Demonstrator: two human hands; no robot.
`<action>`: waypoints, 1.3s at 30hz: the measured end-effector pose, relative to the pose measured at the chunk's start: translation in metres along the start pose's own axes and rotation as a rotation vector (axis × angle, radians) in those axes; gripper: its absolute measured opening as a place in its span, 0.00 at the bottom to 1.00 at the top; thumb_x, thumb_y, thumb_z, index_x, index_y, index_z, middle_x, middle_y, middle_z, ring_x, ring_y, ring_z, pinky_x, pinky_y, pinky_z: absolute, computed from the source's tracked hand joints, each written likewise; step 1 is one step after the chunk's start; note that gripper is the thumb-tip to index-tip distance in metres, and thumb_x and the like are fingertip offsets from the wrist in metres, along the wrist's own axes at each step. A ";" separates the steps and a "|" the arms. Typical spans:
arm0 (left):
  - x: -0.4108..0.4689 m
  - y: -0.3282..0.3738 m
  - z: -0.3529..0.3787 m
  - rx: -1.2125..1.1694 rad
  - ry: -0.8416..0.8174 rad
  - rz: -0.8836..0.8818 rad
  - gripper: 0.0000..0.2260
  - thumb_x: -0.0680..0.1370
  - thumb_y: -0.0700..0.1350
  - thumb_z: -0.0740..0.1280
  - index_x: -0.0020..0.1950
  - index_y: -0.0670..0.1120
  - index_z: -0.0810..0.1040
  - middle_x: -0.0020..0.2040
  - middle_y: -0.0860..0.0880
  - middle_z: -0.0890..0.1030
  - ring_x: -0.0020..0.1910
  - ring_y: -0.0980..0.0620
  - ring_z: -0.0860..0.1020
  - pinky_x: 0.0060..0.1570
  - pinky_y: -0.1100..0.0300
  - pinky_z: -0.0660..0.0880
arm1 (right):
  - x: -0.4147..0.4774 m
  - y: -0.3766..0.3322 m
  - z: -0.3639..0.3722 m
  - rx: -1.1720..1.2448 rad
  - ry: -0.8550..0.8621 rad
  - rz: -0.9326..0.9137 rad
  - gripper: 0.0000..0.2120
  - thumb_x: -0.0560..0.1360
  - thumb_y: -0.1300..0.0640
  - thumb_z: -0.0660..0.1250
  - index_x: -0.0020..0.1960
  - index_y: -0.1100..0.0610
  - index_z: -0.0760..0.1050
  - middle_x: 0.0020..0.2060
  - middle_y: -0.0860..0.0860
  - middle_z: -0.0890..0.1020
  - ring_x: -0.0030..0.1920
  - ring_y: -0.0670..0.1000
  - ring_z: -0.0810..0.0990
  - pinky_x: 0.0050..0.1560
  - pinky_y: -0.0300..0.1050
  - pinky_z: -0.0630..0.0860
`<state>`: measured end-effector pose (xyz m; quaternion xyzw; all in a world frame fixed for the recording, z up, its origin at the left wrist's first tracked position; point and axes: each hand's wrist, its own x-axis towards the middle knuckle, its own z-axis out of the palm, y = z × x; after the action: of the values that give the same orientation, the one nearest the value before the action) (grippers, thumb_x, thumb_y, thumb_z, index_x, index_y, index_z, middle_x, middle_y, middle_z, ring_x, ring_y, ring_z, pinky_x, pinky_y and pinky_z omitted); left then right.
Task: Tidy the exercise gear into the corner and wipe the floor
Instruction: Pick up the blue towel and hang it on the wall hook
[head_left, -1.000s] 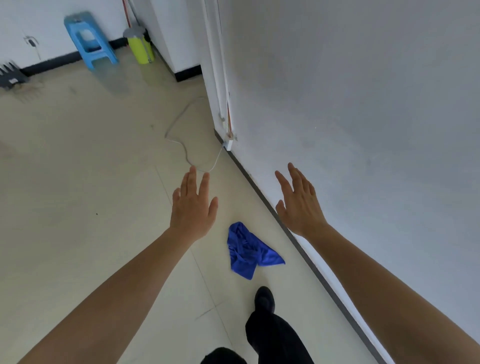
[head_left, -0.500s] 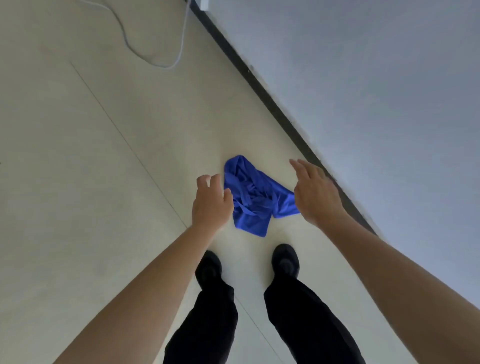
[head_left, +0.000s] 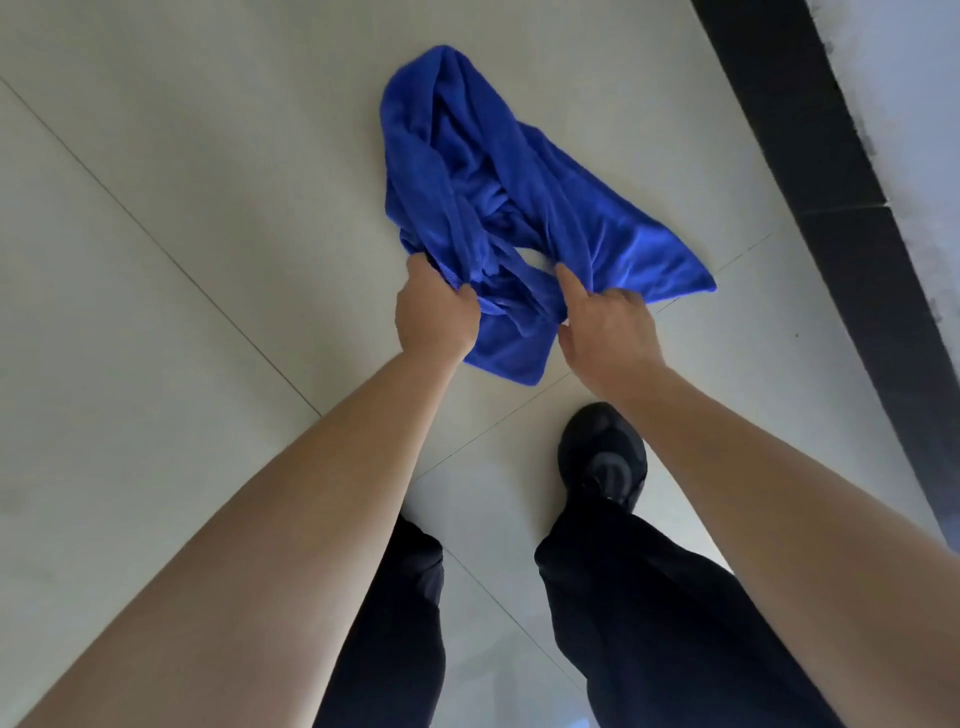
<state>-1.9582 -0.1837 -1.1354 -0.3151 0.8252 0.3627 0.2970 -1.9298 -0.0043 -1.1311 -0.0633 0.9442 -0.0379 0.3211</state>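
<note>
Gripping cloth (head_left: 566, 218): left hand (head_left: 434, 317), right hand (head_left: 605, 325)

Two forearms (head_left: 311, 493) are seen bare up to the frame's edge, loose black trousers (head_left: 649, 623) are worn, and a rounded black shoe (head_left: 602, 457) is worn on the right foot.

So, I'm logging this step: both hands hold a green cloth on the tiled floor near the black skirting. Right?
Not quite: the cloth is blue, not green, per the head view. The left hand and right hand do hold it.
</note>
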 end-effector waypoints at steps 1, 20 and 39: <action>-0.003 0.001 -0.003 -0.023 -0.010 -0.034 0.05 0.75 0.41 0.65 0.50 0.43 0.74 0.38 0.51 0.75 0.37 0.49 0.72 0.40 0.58 0.68 | -0.005 0.000 -0.001 0.009 -0.055 0.008 0.22 0.78 0.59 0.63 0.72 0.55 0.68 0.46 0.55 0.82 0.46 0.58 0.77 0.52 0.51 0.71; -0.307 0.266 -0.357 0.036 0.106 0.741 0.11 0.69 0.45 0.57 0.30 0.42 0.74 0.25 0.43 0.70 0.29 0.43 0.70 0.28 0.53 0.66 | -0.169 -0.083 -0.432 0.351 -0.106 -0.217 0.15 0.76 0.48 0.67 0.61 0.48 0.75 0.65 0.52 0.75 0.65 0.59 0.71 0.54 0.51 0.75; -0.657 0.488 -0.616 -0.368 0.404 1.204 0.20 0.72 0.35 0.60 0.23 0.50 0.58 0.21 0.54 0.56 0.25 0.55 0.56 0.26 0.65 0.53 | -0.527 -0.054 -0.778 0.638 0.457 -0.085 0.16 0.73 0.38 0.69 0.39 0.50 0.76 0.35 0.49 0.79 0.35 0.48 0.74 0.38 0.42 0.72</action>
<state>-2.0681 -0.2045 -0.1172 0.0939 0.8211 0.5343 -0.1772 -1.9858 0.0417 -0.1931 0.0108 0.9286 -0.3559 0.1046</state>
